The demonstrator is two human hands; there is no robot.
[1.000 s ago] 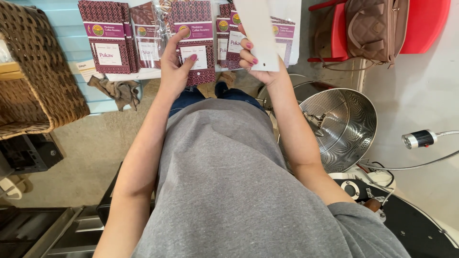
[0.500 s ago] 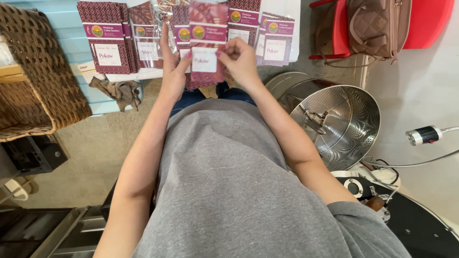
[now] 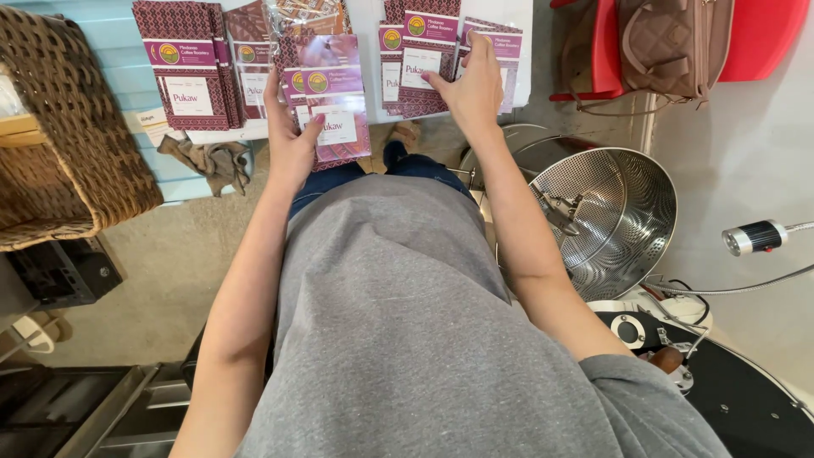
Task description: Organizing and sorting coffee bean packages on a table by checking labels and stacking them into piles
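Observation:
My left hand (image 3: 290,140) grips a small stack of maroon patterned pouches (image 3: 332,108) with white labels, held over the table's near edge. My right hand (image 3: 471,85) rests with its fingers on another maroon pouch (image 3: 431,59) lying on the white table (image 3: 524,51), thumb pressing its lower edge. More pouches of the same kind lie in piles at the left (image 3: 186,72) and behind the held stack. A clear plastic bag (image 3: 305,17) shows above the held pouches.
A woven basket (image 3: 72,127) stands at the left. A grey rag (image 3: 210,159) lies on a pale blue surface. A perforated steel drum (image 3: 606,216) sits at the right, with a red chair and brown bag (image 3: 670,42) behind it. Black machine parts lie at bottom right.
My right hand has let go of the stack it was touching and moved right onto a pouch lying on the table. My left hand keeps hold of its stack.

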